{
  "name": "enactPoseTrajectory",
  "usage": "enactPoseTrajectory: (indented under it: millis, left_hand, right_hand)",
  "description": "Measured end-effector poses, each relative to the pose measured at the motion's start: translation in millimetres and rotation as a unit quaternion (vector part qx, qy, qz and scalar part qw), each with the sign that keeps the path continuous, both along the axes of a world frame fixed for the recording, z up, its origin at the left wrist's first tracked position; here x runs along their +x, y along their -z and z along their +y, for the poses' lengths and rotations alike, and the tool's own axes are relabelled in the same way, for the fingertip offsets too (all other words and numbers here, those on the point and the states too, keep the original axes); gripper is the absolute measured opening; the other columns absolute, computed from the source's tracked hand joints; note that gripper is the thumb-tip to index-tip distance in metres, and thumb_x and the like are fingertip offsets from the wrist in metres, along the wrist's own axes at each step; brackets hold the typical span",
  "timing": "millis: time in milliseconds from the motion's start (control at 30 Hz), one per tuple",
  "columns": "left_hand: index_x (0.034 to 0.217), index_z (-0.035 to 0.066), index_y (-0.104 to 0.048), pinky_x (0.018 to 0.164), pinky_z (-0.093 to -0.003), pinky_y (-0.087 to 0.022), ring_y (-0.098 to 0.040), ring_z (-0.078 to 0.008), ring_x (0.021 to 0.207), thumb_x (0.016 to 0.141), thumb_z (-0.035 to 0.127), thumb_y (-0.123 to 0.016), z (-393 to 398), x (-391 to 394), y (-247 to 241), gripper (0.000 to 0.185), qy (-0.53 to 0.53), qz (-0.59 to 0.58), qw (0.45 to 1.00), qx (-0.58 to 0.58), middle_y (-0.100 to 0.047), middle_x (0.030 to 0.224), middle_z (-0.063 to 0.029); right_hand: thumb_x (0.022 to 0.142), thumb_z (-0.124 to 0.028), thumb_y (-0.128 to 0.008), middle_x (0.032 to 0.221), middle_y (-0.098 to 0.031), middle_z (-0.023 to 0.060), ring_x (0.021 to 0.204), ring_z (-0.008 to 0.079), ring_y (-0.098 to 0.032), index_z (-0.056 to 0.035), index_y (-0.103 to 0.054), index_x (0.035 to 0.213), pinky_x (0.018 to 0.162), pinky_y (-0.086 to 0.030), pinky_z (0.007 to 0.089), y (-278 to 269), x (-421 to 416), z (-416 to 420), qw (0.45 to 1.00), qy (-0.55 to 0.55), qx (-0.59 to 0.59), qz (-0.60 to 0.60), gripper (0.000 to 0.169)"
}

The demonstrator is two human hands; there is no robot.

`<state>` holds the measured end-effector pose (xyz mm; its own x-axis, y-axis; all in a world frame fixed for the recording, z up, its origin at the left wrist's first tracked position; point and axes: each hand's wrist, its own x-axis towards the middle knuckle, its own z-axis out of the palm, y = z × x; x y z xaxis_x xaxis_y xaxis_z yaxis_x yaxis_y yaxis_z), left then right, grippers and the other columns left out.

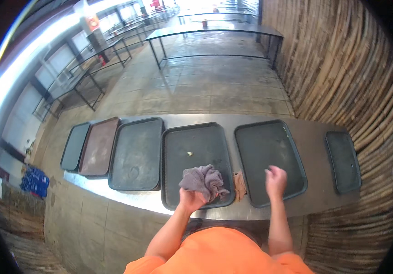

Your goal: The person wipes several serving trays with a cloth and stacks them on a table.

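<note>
A bunched greyish-purple cloth (205, 181) rests in my left hand (192, 199), over the near part of a dark tray (177, 144). On that tray lies a small pale food scrap (190, 153). My right hand (277, 179) is above another dark tray (261, 150), its fingers curled and partly hidden; whether anything small is between them cannot be told. Bits of food (285, 130) cling near that tray's far right edge. Between these two trays a crumpled brown cloth or paper (239, 186) lies on the metal table.
The stainless steel table (196, 118) also bears a dark tray (138, 150), a brown tray (99, 145) and a dark green tray (75, 145) on the left, plus a dark tray (344, 161) at far right. A bamboo wall (333, 61) runs along the right. Long tables (217, 31) stand beyond.
</note>
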<state>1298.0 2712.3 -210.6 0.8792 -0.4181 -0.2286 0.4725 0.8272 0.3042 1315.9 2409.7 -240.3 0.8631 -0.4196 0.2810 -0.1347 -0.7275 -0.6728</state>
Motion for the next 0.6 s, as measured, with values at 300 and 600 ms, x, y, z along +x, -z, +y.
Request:
enactPoseTrajectory:
  millis: [300,600]
  left_hand:
    - [0.128,0.01,-0.052,0.107,-0.0484,-0.036,-0.05,-0.0321,0.121,0.091,0.051,-0.044,113.2,-44.0,26.7,0.056,-0.116,0.052,0.986,0.107,-0.055,0.131,-0.0096]
    - [0.122,0.005,-0.053,0.097,-0.0457,-0.045,-0.053,-0.0319,0.113,0.095,0.038,-0.043,97.8,-59.4,-2.7,0.044,-0.152,-0.052,0.983,0.086,-0.057,0.121,-0.0143]
  right_hand:
    - [0.079,-0.019,-0.076,0.089,-0.061,0.0192,0.081,0.0337,-0.064,0.0044,-0.055,0.09,0.072,-0.052,0.0453,111.9,-79.3,-78.0,0.927,0.299,0.11,0.199,0.033]
    - [0.072,-0.013,-0.065,0.075,-0.057,0.008,0.065,0.0186,-0.054,0.0011,-0.055,0.084,0.06,-0.047,0.0334,46.6,-64.3,-88.1,0.887,0.319,0.33,0.054,0.021]
